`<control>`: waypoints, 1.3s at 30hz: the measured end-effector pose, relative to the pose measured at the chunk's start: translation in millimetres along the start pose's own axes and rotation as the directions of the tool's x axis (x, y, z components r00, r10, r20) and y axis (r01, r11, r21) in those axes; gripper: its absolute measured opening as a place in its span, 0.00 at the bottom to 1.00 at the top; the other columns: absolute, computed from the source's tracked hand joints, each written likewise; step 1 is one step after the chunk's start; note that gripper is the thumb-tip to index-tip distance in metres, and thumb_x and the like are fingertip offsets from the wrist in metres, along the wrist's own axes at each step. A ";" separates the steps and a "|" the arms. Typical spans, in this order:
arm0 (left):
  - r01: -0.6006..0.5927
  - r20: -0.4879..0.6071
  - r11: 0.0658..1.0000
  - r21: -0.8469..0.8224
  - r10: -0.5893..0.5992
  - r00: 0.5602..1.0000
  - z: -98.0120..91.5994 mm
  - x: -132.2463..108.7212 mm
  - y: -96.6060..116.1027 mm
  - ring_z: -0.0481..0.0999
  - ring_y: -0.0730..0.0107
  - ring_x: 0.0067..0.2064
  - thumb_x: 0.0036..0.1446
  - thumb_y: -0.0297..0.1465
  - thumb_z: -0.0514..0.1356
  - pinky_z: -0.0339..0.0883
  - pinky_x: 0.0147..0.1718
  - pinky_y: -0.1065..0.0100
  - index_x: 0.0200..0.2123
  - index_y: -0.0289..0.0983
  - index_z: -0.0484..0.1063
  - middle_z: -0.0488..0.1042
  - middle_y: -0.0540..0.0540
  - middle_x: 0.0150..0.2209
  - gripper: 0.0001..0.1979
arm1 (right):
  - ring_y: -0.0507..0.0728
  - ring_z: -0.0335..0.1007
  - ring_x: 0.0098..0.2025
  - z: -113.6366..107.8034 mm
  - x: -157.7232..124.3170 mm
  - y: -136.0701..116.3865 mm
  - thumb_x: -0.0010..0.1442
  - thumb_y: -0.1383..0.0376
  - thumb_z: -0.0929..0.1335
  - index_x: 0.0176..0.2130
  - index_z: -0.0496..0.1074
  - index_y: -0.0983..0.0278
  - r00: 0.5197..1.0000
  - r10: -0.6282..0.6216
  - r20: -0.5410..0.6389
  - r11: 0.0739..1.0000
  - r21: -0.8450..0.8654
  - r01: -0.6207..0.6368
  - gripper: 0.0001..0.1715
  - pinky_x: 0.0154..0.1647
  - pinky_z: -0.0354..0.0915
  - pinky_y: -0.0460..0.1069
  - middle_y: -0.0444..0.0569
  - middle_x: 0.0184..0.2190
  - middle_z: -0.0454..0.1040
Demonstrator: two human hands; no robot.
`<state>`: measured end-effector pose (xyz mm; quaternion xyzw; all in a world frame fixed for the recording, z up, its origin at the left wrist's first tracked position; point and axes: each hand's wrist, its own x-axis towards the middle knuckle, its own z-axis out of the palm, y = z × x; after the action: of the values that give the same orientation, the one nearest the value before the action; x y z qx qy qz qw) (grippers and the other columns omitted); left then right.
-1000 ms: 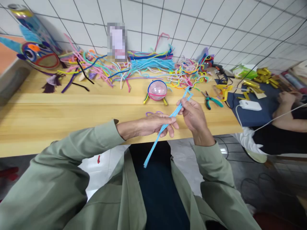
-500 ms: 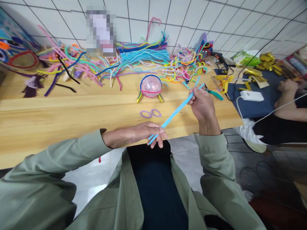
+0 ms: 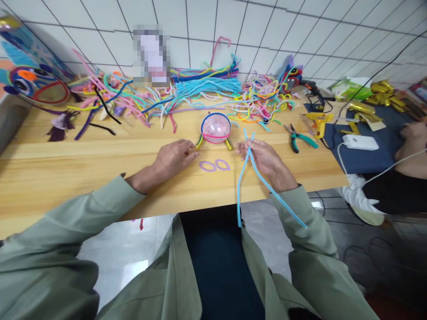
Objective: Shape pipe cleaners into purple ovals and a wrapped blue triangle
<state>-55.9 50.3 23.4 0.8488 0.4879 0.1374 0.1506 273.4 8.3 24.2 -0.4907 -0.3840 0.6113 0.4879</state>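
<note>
Moved since the earlier frame: left hand (image 3: 174,156), withdrawn, loosely curled, empty; right hand (image 3: 267,159), apart, pinching two slender light-blue fuzzy pipe cleaners (image 3: 238,191), likely light, bendable, best held at their crossing.

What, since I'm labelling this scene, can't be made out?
Head view:
Whether the light-blue strips are twisted together: the right hand covers part of their crossing.
Whether the left hand touches the nearest yellow leg: their edges lie too close.
The upright object by the wall: pixelation hides its details.
Another person's hand: blurred, near the right edge.
</note>
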 end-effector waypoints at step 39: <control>-0.022 -0.212 0.997 -0.077 0.006 0.977 39.5 115.0 -36.5 0.80 0.44 0.54 0.69 0.48 0.66 0.75 0.53 0.50 0.49 0.40 0.77 0.83 0.35 0.52 0.18 | 0.59 0.88 0.40 25.5 85.0 -2.6 0.60 0.50 0.82 0.34 0.73 0.60 0.995 0.031 -0.091 0.997 -0.066 -0.038 0.23 0.35 0.81 0.48 0.43 0.33 0.80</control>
<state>-13.7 163.0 -17.1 0.8261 0.4894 0.2472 0.1300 245.5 91.8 13.2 -0.5405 -0.3736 0.5836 0.4772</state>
